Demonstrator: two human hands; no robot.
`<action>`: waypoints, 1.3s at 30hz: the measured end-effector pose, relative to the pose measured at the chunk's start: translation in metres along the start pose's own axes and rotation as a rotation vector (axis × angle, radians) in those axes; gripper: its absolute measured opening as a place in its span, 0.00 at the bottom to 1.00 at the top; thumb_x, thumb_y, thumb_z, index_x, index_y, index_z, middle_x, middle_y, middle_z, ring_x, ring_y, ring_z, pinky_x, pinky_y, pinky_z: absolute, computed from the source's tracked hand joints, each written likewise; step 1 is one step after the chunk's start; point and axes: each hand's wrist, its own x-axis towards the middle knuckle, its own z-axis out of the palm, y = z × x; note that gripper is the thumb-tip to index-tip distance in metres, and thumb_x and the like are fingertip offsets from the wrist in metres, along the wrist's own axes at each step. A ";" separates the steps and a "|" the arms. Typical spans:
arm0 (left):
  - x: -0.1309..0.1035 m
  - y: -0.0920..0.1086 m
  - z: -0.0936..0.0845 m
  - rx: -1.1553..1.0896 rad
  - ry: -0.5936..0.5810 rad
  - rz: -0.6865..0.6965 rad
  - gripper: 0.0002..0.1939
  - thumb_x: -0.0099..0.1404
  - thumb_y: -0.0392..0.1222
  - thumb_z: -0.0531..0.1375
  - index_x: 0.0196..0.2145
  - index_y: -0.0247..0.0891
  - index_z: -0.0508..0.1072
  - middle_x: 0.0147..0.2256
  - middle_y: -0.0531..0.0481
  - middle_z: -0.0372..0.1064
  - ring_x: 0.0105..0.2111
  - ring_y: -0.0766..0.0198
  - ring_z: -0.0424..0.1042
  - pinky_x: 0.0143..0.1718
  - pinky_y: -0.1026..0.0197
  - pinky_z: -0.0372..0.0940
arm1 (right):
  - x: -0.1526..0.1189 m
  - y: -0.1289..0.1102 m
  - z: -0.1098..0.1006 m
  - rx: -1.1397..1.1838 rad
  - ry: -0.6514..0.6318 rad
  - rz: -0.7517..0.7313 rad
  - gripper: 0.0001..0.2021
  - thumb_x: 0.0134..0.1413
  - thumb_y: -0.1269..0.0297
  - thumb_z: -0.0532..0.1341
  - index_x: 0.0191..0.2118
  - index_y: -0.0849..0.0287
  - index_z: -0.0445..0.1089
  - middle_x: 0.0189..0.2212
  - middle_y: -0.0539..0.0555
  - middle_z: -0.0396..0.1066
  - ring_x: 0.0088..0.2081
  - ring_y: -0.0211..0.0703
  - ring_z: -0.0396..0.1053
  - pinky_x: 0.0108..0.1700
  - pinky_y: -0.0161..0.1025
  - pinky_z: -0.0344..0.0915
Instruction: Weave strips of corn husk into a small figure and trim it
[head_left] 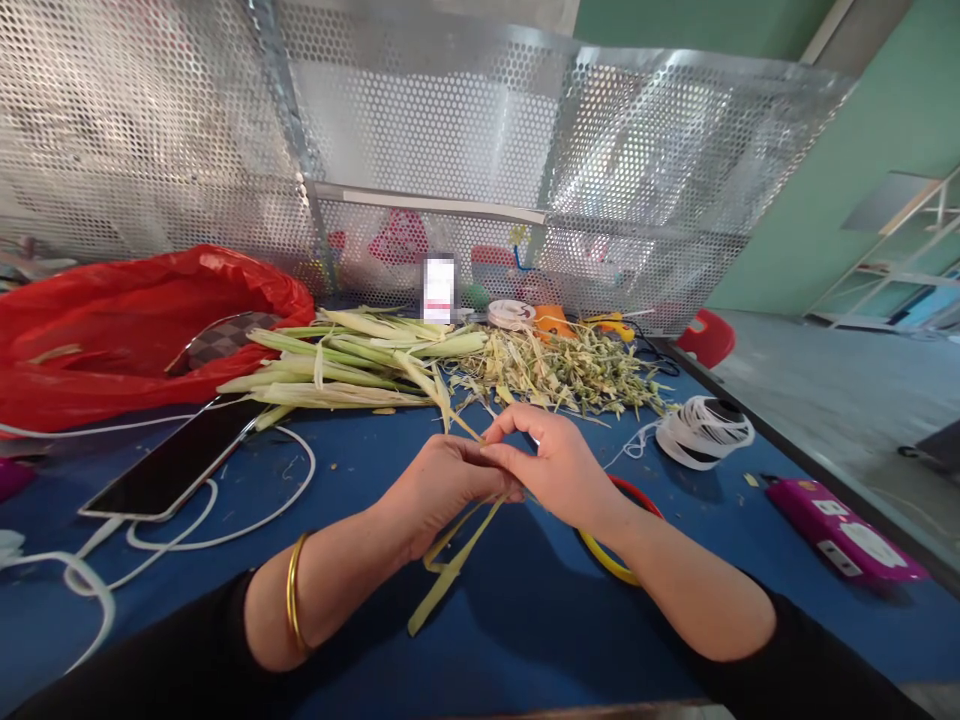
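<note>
Over the middle of the blue table my left hand (454, 490) is closed on pale green-yellow corn husk strips (454, 578), whose loose ends hang below it toward me. Thumb and forefinger of my right hand (540, 450) pinch the husk right beside the left fingers, so the hands touch. Another strip rises from the fingers toward a pile of long corn husks (352, 365) behind them. Part of a red and yellow ring (611, 565) shows under my right forearm. What lies inside the fingers is partly hidden.
Left are a red plastic bag (150, 290), a dark tablet (176, 460) and white cables (217, 535). Shredded husk bits (570, 370) lie behind my hands. A white cord spool (703, 435) and purple pouch (844, 530) sit right. A perforated metal screen (427, 130) closes the back.
</note>
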 end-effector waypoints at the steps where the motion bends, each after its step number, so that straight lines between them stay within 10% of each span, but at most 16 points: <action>1: 0.000 0.000 0.000 -0.004 -0.011 0.012 0.04 0.43 0.30 0.64 0.18 0.35 0.78 0.20 0.49 0.75 0.24 0.62 0.72 0.31 0.62 0.65 | -0.001 0.000 0.001 0.008 0.011 0.015 0.03 0.50 0.71 0.60 0.27 0.58 0.68 0.28 0.50 0.71 0.33 0.40 0.68 0.37 0.37 0.63; 10: 0.005 -0.005 -0.003 -0.050 -0.030 -0.030 0.02 0.44 0.33 0.66 0.21 0.32 0.78 0.23 0.44 0.75 0.27 0.60 0.74 0.36 0.60 0.67 | 0.000 0.008 0.005 0.032 0.100 0.033 0.03 0.53 0.68 0.59 0.29 0.58 0.68 0.28 0.50 0.70 0.31 0.39 0.67 0.34 0.35 0.62; 16: 0.010 0.003 -0.014 -0.339 0.077 0.057 0.08 0.50 0.39 0.67 0.27 0.32 0.78 0.28 0.46 0.76 0.30 0.64 0.74 0.38 0.65 0.67 | -0.009 0.001 0.001 -0.259 0.350 -0.377 0.03 0.57 0.67 0.59 0.34 0.57 0.70 0.31 0.52 0.69 0.35 0.41 0.67 0.42 0.41 0.60; 24: 0.008 0.007 -0.014 -0.478 0.096 0.144 0.10 0.49 0.32 0.67 0.33 0.31 0.78 0.32 0.45 0.78 0.33 0.64 0.74 0.39 0.65 0.67 | -0.019 -0.003 0.017 -0.562 0.254 -0.347 0.11 0.52 0.57 0.64 0.28 0.59 0.69 0.24 0.50 0.64 0.29 0.41 0.63 0.37 0.42 0.53; 39: 0.008 0.002 -0.008 -0.482 0.170 0.187 0.04 0.47 0.29 0.68 0.25 0.29 0.78 0.32 0.47 0.76 0.32 0.65 0.74 0.36 0.67 0.69 | -0.019 -0.002 0.018 -0.443 0.155 -0.330 0.09 0.55 0.73 0.53 0.25 0.59 0.61 0.24 0.51 0.61 0.29 0.40 0.61 0.36 0.39 0.54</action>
